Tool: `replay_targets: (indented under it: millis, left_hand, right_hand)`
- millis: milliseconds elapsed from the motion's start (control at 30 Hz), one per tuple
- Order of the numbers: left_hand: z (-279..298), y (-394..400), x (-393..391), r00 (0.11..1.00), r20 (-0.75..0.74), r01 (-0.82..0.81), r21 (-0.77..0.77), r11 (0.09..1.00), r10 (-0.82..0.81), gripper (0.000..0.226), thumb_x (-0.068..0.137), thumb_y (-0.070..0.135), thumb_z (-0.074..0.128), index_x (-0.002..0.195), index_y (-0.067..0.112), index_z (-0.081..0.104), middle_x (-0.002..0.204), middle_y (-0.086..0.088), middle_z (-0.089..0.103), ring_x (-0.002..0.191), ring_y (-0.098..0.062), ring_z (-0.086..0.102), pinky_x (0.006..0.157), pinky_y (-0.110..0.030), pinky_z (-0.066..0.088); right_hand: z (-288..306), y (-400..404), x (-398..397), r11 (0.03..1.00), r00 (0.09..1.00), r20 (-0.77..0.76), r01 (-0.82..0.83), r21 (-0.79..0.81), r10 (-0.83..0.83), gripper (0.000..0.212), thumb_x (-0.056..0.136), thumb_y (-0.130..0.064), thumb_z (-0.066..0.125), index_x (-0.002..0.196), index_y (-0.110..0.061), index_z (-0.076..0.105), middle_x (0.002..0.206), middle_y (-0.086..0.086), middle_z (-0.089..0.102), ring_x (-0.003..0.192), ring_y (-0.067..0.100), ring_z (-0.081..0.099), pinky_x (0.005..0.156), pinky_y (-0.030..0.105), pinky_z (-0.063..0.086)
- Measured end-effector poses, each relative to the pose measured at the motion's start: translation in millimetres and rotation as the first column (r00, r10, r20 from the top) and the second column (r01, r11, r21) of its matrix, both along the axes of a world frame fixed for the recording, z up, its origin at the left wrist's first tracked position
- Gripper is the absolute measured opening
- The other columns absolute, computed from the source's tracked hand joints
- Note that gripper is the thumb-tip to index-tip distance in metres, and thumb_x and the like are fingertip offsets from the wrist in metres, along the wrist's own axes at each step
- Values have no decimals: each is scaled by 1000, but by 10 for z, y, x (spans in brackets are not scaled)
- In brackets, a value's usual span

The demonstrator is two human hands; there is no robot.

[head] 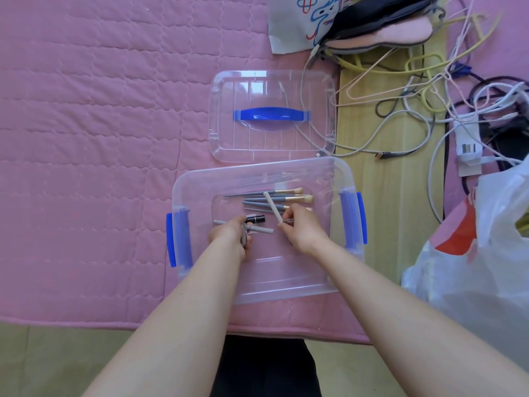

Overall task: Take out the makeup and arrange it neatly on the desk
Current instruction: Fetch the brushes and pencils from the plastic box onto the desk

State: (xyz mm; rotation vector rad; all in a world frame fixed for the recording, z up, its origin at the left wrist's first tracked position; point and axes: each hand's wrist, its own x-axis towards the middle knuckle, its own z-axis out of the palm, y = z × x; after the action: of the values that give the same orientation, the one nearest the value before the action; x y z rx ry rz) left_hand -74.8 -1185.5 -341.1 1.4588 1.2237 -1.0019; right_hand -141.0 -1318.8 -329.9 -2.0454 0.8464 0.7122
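we see a clear box (266, 282) with blue latches sitting on a pink quilt (100, 124), and both hands are down inside it. the left hand (229, 236) has its fingers curled round a small silvery item (245, 235) and, it seems, a grey stick (259, 228) that pokes out on both sides of the grip; we cannot tell exactly how many pieces it holds. a black tube (255, 218) lies just beyond that hand's fingertips, touching or nearly touching them. the right hand (300, 227) pinches a thin clear-tipped pen (287, 222) between thumb and fingers, the tip pointing left out of the grip. a white stick (272, 207) lies slanted just beside this hand, its lower end near the fingertips; we cannot tell whether the hand holds it too. behind it, farther from us, a bunch of grey brushes (274, 199) with pale bristles lies loose on the box floor, bristles to the right, apart from both grips though one handle runs close to the right knuckles. the clear lid (229, 144) with its blue handle (271, 114) rests flat on the quilt just past the box. off to the right we see tangled cables (415, 116), and a white plastic bag (486, 253) near the right forearm.
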Motion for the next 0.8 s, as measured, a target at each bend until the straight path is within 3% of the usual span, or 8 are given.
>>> replay_targets:
  millis: [133, 267, 333, 400, 500, 600, 800]
  left_hand:
    - [215, 44, -45, 986, 150, 78, -21, 997, -74, 10, 90, 15, 63, 94, 7, 59, 62, -7, 54, 33, -13, 41, 32, -13, 33]
    - [461, 101, -113, 953, 248, 204, -108, 973, -172, 8, 94, 20, 59, 88, 14, 59, 62, -3, 56, 37, -10, 42, 37, -16, 34]
    - [569, 112, -129, 938, 279, 250, -126, 960, -207, 9, 94, 21, 59, 90, 14, 59, 59, -2, 55, 40, -10, 42, 41, -18, 34]
    - [682, 119, -148, 909, 329, 308, -123, 943, -254, 9, 93, 20, 59, 90, 12, 59, 55, -1, 54, 37, -9, 41, 41, -19, 33]
    - [897, 145, -202, 856, 409, 393, -119, 912, -316, 10, 92, 18, 60, 90, 9, 60, 51, -1, 52, 33, -11, 36, 40, -18, 28]
    - [1193, 196, -287, 831, 461, 416, -143, 898, -312, 8, 92, 18, 61, 92, 10, 62, 50, -1, 53, 34, -12, 35, 38, -19, 26]
    - [1905, 271, -557, 837, 514, 336, -211, 918, -188, 7, 89, 22, 64, 86, 16, 66, 52, 0, 55, 37, -10, 37, 38, -20, 28]
  right_hand:
    - [132, -10, 25, 998, 996, 57, 69, 3, -69, 10, 91, -14, 60, 98, -7, 56, 106, 14, 61, 93, 27, 57, 65, 24, 31]
    - [342, 21, 45, 995, 993, 83, 86, 40, -89, 7, 91, -10, 59, 91, -11, 52, 104, 14, 65, 86, 23, 58, 67, 23, 36]
    - [445, 44, 29, 991, 987, 103, 113, 72, -120, 9, 91, -11, 60, 89, -12, 51, 102, 16, 65, 86, 26, 62, 70, 26, 45]
    - [574, 62, -8, 979, 975, 132, 165, 123, -181, 7, 90, -11, 60, 91, -13, 53, 100, 16, 64, 83, 29, 64, 69, 33, 53]
    - [827, 65, -79, 972, 958, 196, 181, 149, -208, 14, 90, -10, 61, 102, -16, 58, 96, 7, 65, 80, 26, 66, 66, 32, 53]
    - [1154, 51, -141, 972, 959, 202, 166, 166, -199, 16, 89, -10, 61, 105, -11, 65, 92, 3, 66, 86, 19, 63, 78, 31, 52]
    - [1954, 124, -336, 956, 968, 209, 74, 283, -137, 12, 90, -13, 63, 97, -20, 69, 89, -4, 71, 94, 7, 65, 79, 26, 54]
